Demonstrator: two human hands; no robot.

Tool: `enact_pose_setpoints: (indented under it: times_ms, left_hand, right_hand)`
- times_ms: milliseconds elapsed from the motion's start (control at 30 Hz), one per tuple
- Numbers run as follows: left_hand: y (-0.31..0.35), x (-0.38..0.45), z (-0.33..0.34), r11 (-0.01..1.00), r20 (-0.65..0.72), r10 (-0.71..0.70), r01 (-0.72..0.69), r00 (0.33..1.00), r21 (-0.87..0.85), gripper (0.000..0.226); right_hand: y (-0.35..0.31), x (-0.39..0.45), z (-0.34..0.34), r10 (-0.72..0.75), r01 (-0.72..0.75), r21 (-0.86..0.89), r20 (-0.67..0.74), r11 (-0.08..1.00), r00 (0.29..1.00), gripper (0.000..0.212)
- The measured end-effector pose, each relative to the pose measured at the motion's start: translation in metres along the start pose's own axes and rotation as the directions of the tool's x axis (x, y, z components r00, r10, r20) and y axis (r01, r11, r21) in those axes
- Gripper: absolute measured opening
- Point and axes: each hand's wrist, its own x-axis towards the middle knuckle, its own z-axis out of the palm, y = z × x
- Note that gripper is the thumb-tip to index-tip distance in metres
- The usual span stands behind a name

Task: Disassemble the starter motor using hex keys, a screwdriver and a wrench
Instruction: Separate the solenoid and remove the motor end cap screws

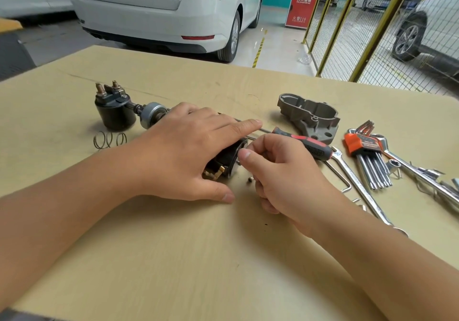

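- Pale wooden tabletop (173, 258) fills the near view, and both bare forearms are laid across it toward the work.
- Near the middle, the black starter motor body (224, 161) is lain on its side on the table, with a brass terminal showing at its near end.
- It is covered from above by the left hand (183, 151): the fingers are stretched fairly straight across the top and the thumb is set on the table in front of it.
- The right hand (278, 171) is placed just beside the motor's right end, fingers curled, thumb and forefinger brought together at the rim; what is pinched there, if anything, cannot be told.
- A tiny dark screw (249, 179) is seen on the table between the two hands.
- Behind the right hand, a red-and-black screwdriver (305, 144) is laid.
- To the right, a hex key set (367, 156) in an orange holder and a wrench (360, 186) are spread out.
- Farther left, a spring (109, 140), a black solenoid (114, 109) and a grey geared shaft (152, 114) are found.
- Farther right, an aluminium housing (310, 117) is rested.
- Beyond the table, a white car (161, 10) and yellow mesh fencing (347, 22) are seen.
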Motion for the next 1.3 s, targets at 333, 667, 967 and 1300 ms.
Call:
enact_pose_setpoints:
  times_ms: [333,667,967,1300]
  left_hand:
    - [-0.0019,0.0001,0.0003,0.999,0.006,0.018,-0.018,1.0,-0.041,0.106]
    - [-0.0006,0.0014,-0.0007,1.0,0.016,0.019,-0.019,1.0,-0.021,0.105]
    - [-0.0013,0.0016,-0.001,0.999,0.017,0.026,-0.025,1.0,-0.031,0.104]
    - [-0.0015,0.0015,-0.0014,0.999,0.021,0.023,-0.022,1.0,-0.034,0.105]
  right_hand:
    - [0.0018,0.0004,-0.0045,-0.03,0.031,-0.067,0.015,0.997,0.999,0.027]
    - [0.0015,0.0009,-0.0048,-0.043,0.044,-0.055,0.031,0.998,0.999,0.021]
    - [0.0013,0.0014,-0.0059,-0.032,0.033,-0.03,0.045,0.999,0.998,0.021]
    - [-0.004,-0.0012,-0.0062,0.075,-0.081,0.047,0.107,0.996,0.991,0.026]
